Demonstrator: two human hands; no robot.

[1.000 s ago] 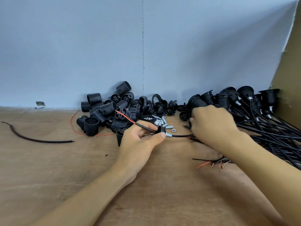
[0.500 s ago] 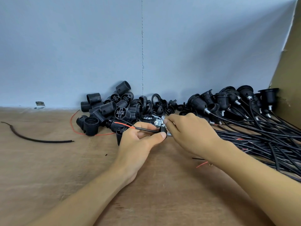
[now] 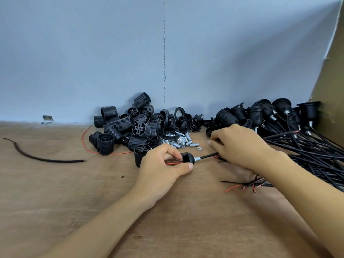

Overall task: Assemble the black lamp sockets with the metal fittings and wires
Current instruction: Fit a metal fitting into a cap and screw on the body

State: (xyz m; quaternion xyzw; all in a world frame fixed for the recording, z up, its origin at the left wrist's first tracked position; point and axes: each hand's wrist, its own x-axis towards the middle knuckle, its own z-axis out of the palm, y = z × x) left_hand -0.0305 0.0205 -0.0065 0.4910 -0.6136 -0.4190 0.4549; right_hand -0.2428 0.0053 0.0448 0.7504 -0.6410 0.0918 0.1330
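Head view shows the left hand [image 3: 163, 165] pinching the black socket cap [image 3: 185, 157] while the right hand [image 3: 240, 146] grips its wire [image 3: 209, 156].

One wide-angle camera, worn on the person's head, faces forward and down over the brown tabletop [image 3: 55, 211]. It sits close to the work: both forearms rise from the bottom edge, and the left hand [image 3: 162, 168] and right hand [image 3: 240, 146] lie just below the frame's middle. The blue-grey wall [image 3: 93, 53] fills the upper half, squarely ahead. A cardboard panel [image 3: 331, 90] slants along the right edge of the frame.
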